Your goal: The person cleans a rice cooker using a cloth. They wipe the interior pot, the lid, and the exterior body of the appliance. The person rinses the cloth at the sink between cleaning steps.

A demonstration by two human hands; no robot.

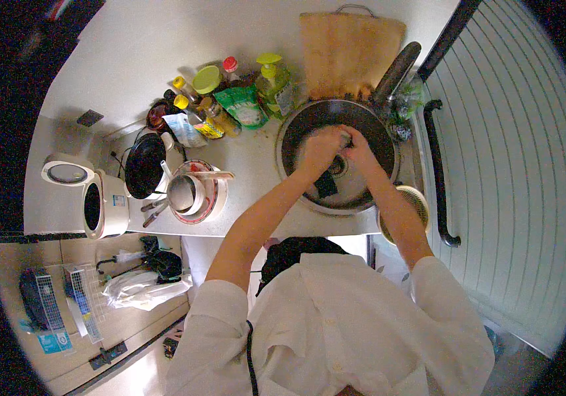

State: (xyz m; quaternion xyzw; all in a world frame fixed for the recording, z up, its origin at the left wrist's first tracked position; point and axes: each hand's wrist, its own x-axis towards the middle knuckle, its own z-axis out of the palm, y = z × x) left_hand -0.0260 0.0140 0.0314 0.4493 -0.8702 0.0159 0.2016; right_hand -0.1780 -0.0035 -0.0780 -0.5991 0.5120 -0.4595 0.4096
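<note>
Both my hands come together over the round metal sink. My left hand curls from the left, and my right hand meets it from the right. A small dark item shows between the fingers of both hands; most of it is hidden, so its kind is unclear. Below the hands, a flat black piece, perhaps a pad or cloth, lies in the basin beside the drain.
A wooden cutting board leans behind the sink. Left of it stand a green pump bottle, a green bag and several condiment bottles. Stacked bowls, a black pan and an open white appliance stand farther left. A strainer basket sits under my right forearm.
</note>
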